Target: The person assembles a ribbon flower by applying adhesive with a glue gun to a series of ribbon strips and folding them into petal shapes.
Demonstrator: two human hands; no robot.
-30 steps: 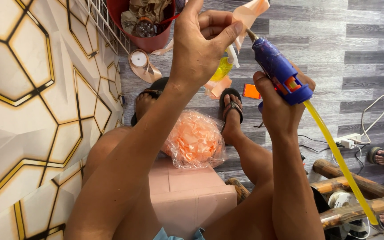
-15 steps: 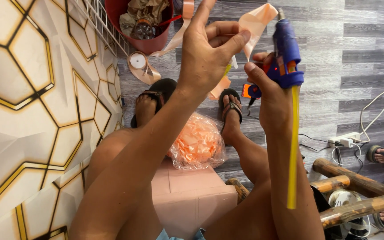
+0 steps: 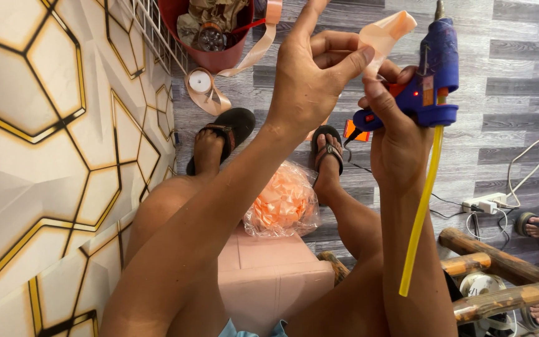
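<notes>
While held upright by the right hand [image 3: 400, 140], blue glue gun [image 3: 428, 78] now points nozzle-up, swung from the slanted pose of a moment ago; yellow glue stick [image 3: 420, 212] now hangs nearly straight down from its rear instead of trailing off sideways. Right hand wrapped shut round the gun grip, index finger by the orange trigger. Left hand [image 3: 310, 81], just left of the gun, pinches a peach ribbon piece [image 3: 385, 34] between thumb and curled fingers, index finger raised free; ribbon tip close beside the gun body, not at the nozzle. Probably means no glue being laid at this instant, gun parked while ribbon gets folded or pressed. Below the gun: clear bag of peach ribbon pieces [image 3: 285, 203] on a pink box [image 3: 269, 274], between the sandalled feet. Far up-left of the gun: red bucket [image 3: 210, 53] with paper scraps, ribbon spool [image 3: 199, 84] on grey plank floor [image 3: 519, 100]. Right of the gun: white power strip [image 3: 485, 205], another person's sandalled foot [image 3: 534, 224] beyond it.
</notes>
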